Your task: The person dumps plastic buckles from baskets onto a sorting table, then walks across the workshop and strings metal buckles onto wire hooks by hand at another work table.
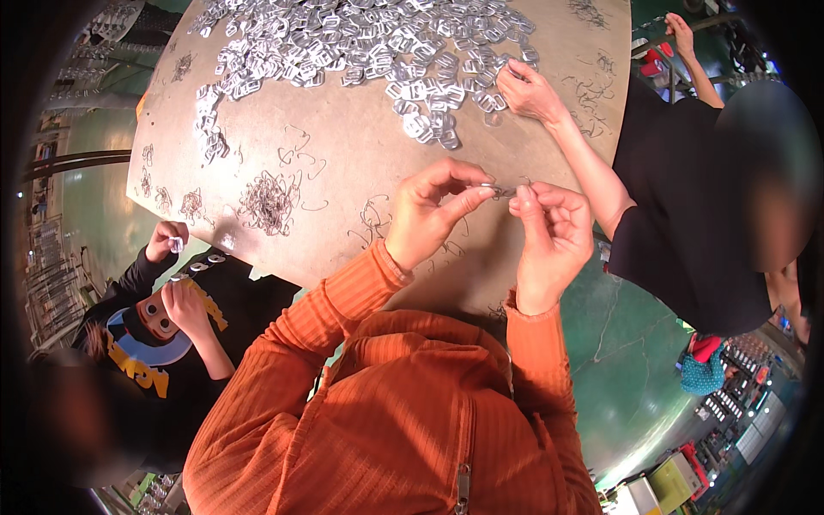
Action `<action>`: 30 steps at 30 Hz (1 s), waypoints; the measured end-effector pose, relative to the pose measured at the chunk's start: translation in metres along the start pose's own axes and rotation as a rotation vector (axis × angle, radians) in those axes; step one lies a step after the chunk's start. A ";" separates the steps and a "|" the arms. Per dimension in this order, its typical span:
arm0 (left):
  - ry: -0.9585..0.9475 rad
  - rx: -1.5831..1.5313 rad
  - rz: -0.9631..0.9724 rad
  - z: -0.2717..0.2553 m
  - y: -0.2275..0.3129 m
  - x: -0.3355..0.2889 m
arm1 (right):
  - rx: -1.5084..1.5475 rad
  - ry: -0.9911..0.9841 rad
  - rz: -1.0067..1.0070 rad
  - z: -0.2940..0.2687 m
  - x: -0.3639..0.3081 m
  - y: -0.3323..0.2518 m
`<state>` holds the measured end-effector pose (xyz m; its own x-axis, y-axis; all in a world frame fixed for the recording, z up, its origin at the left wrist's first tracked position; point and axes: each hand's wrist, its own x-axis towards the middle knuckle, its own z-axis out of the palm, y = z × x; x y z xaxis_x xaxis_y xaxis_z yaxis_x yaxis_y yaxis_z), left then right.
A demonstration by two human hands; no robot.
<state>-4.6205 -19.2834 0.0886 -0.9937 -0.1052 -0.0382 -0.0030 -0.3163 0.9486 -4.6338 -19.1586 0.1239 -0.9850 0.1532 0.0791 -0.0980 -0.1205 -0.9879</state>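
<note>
My left hand (436,209) and my right hand (554,236) meet above the near part of the table, both closed in a pinch. Between their fingertips is a small metal piece (501,192) with dark, thin wire at it; fingers cover most of it. A bright edge shows at my left thumb and index finger. What my right fingertips grip is too small to make out. Loose dark wire hooks (371,218) lie on the table beside my left hand. Beyond my hands spreads a large heap of silvery metal buckle-like pieces (369,43).
The brown table (343,129) carries a tangled pile of wire hooks (270,203) at left and more hooks along its right side. A co-worker's hand (530,90) reaches into the heap from the right. At left, another co-worker's hand (165,242) holds a small silvery piece.
</note>
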 end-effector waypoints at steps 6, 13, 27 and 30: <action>-0.033 0.057 0.053 0.000 -0.008 0.025 | -0.036 0.004 -0.031 0.005 0.022 0.007; -0.084 0.281 0.158 -0.016 -0.020 0.050 | -0.044 -0.016 -0.182 0.003 0.035 0.008; 0.346 1.331 0.175 -0.078 -0.083 0.127 | -0.079 -0.064 -0.159 0.004 0.058 0.014; 0.376 1.302 0.248 -0.077 -0.088 0.138 | -0.079 -0.086 -0.170 0.005 0.064 0.016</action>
<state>-4.7486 -19.3426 -0.0248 -0.8945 -0.3407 0.2895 -0.1403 0.8288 0.5417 -4.6995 -19.1558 0.1143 -0.9640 0.0799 0.2536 -0.2560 -0.0221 -0.9664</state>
